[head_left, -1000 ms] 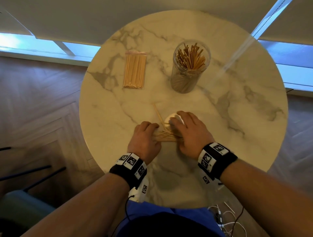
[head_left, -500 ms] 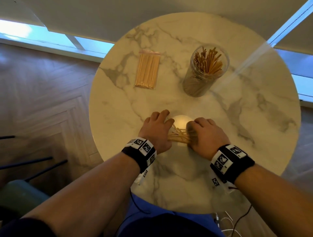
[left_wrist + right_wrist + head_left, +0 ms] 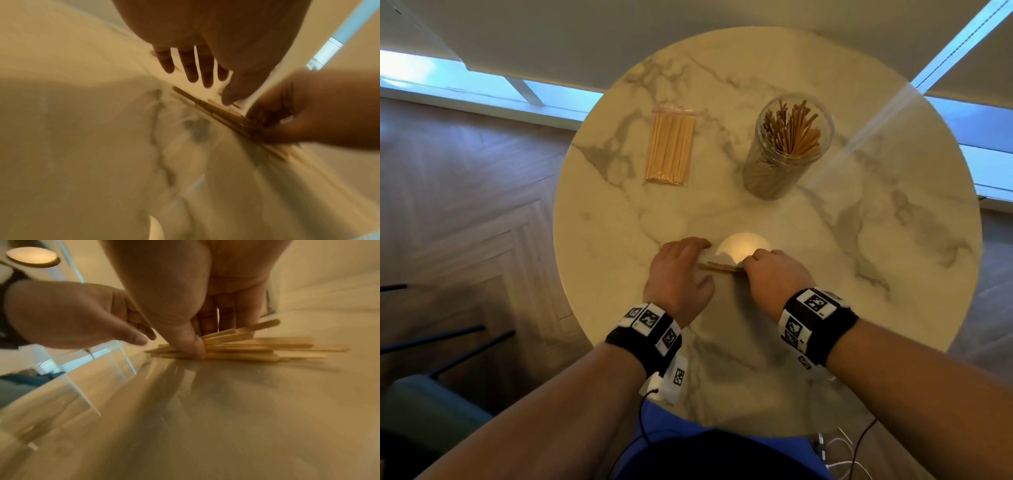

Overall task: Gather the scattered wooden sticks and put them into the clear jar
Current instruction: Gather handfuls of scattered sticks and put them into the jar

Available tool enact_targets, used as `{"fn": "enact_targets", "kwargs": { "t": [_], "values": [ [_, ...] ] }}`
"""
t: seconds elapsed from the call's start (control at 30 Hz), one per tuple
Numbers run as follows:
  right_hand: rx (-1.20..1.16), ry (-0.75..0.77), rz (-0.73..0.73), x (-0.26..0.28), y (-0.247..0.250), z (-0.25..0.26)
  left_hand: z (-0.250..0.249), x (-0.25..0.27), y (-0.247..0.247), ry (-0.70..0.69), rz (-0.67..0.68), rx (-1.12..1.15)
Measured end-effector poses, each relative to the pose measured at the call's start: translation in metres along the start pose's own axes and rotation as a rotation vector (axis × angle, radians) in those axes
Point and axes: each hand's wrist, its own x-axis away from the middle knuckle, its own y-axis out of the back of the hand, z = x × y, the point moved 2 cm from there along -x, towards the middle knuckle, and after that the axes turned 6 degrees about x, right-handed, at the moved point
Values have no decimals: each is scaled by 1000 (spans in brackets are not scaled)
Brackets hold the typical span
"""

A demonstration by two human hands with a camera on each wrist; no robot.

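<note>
1. A round marble table (image 3: 893, 274) fills the head view, with both forearms reaching over its near edge.
2. The clear jar (image 3: 787, 147) stands upright on the far right part of the tabletop, already packed with wooden sticks.
3. A flat packet of sticks (image 3: 670, 148) lies on the far left, well apart from the jar.
4. The left hand (image 3: 678, 274) hovers with fingers spread and straight, just beside the loose sticks, gripping nothing.
5. The right hand (image 3: 774, 277) curls thumb and fingers around one end of the bundle.
6. The loose wooden sticks (image 3: 242, 347) lie gathered on the near table, between both hands.
</note>
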Motion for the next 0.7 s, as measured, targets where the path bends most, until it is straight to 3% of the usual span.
{"fn": "enact_targets", "kwargs": {
  "t": [0.07, 0.2, 0.37, 0.5, 0.57, 0.7],
  "values": [
    [31, 18, 8, 2, -2, 1, 9, 8, 9, 159, -139, 164],
    [-51, 11, 20, -7, 3, -9, 14, 17, 14, 460, -217, 527],
    [-382, -78, -47, -10, 37, -35, -16, 0, -10, 635, -46, 867],
    [-566, 32, -140, -1, 69, -32, -53, -31, -27, 645, 186, 1304],
    [-600, 84, -153, 1, 77, -24, -70, -42, -26, 691, 187, 1458],
    [-699, 131, -115, 0, 79, -21, -80, -53, -20, 813, 37, 1584]
  ]
}}
